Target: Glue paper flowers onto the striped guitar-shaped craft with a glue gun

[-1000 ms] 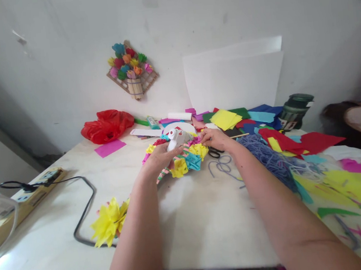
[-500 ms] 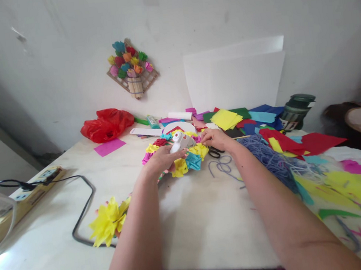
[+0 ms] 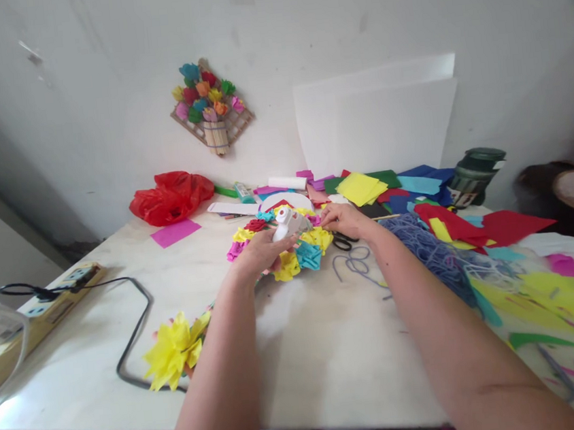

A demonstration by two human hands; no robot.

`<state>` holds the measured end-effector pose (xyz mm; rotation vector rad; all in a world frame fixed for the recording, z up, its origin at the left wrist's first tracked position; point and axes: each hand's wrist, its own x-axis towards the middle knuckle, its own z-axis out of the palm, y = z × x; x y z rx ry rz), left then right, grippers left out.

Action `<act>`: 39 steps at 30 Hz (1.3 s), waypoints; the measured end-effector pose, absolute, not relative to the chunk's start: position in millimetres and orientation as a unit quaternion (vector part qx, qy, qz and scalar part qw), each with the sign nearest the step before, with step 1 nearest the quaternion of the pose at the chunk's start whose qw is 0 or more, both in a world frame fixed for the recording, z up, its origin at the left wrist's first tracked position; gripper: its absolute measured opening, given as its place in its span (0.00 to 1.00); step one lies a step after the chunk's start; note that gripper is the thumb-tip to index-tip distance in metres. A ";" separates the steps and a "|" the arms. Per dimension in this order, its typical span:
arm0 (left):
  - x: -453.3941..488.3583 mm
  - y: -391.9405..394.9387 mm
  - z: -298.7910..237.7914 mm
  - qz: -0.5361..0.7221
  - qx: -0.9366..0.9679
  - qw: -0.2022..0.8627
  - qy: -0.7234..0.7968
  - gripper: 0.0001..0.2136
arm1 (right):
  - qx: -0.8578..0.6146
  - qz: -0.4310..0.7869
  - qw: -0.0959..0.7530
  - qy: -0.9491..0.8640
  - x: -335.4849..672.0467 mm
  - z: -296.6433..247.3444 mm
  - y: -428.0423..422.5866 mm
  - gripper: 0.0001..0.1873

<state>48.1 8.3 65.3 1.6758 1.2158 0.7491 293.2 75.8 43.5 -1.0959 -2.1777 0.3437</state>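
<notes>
Jutting above the left hand (image 3: 260, 250) — a white glue gun (image 3: 293, 223).

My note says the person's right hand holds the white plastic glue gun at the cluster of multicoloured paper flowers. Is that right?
Wrong hand: the head view shows the left hand holding the white plastic glue gun at the cluster of multicoloured paper flowers.

Glue gun (image 3: 288, 223): the left hand (image 3: 261, 250) is covering its handle.
Right hand (image 3: 345, 221): its fingertips are appearing too small to read.
Power strip (image 3: 62, 311): the left edge is cutting off its end.
Slim purplish object (image 3: 558, 371): blurring beyond recognition.
</notes>
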 end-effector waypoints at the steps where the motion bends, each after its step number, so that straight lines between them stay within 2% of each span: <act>1: 48.1 9.2 64.0 0.306 0.680 0.453 0.489 0.19 | -0.420 0.133 0.336 -0.832 292.9 43.7 75.4 0.06; 20: 52.7 11.6 63.7 0.295 0.667 0.453 0.512 0.16 | -0.420 0.131 0.343 -0.830 290.6 44.9 73.9 0.07; 39: 52.9 9.7 66.0 0.292 0.678 0.460 0.493 0.19 | -0.415 0.122 0.332 -0.838 293.9 43.7 77.7 0.06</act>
